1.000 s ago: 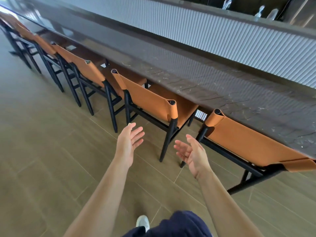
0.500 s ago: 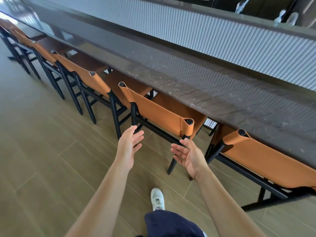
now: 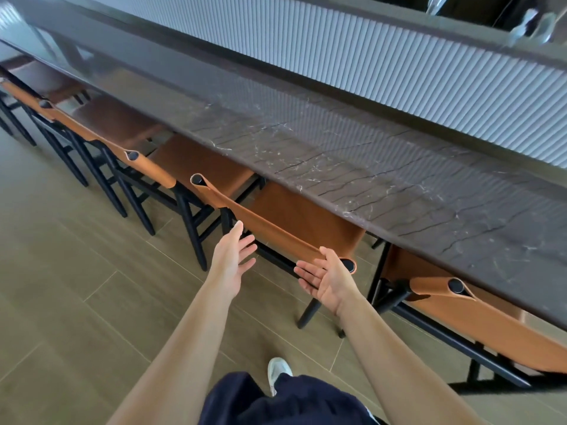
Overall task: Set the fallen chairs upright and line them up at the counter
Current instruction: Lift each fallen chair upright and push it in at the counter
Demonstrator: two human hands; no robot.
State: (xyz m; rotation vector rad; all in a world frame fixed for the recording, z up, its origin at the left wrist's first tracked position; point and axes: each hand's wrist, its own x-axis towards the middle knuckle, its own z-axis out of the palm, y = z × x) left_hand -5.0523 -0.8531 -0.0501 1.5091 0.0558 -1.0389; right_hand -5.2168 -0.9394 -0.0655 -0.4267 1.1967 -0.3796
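Several upright chairs with tan leather backs and black frames stand in a row, tucked under the dark marble counter point(image 3: 383, 185). The nearest chair point(image 3: 267, 225) is right in front of me. My left hand point(image 3: 231, 260) hovers with straight fingers just before the left part of its backrest, not plainly touching. My right hand point(image 3: 325, 279) is palm up with relaxed fingers at the backrest's right end, its thumb against the leather top edge. Another chair point(image 3: 478, 326) stands to the right, slightly angled.
Behind the counter rises a ribbed white wall panel point(image 3: 399, 81). More chairs point(image 3: 101, 139) run off to the far left. The wooden plank floor point(image 3: 67, 286) stretches out at my left. My white shoe point(image 3: 277, 371) and dark shorts show at the bottom.
I have stepped closer to the counter. Both hands have reached forward to the nearest chair's backrest, and the right hand now meets its top edge.
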